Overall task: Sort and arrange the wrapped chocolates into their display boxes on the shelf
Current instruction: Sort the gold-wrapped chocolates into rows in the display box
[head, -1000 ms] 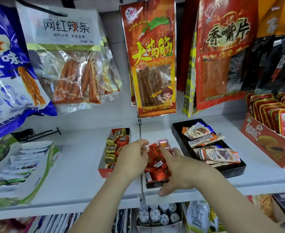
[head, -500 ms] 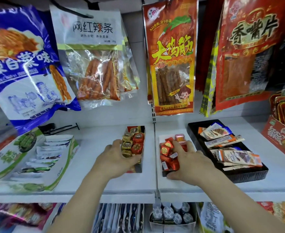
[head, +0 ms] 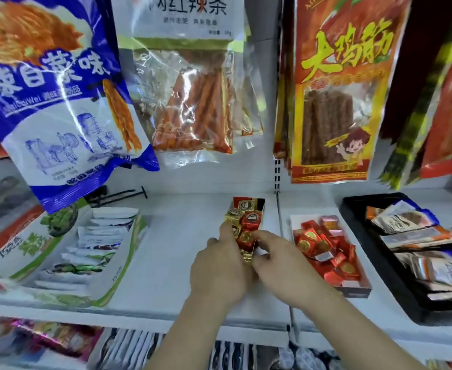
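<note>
Your left hand and right hand meet at the near end of the narrow chocolate box on the shelf. The right pinches a red chocolate; the left curls against the box's left side, grip unclear.

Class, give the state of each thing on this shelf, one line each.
Left hand, curled round the gold and red chocolates.
Right hand, pinching those chocolates.
Narrow box, open, partly filled.
Red chocolates box, open, full.
Black tray, open, sachets lying flat.
Green-and-white box, open, packets in a row.
</note>
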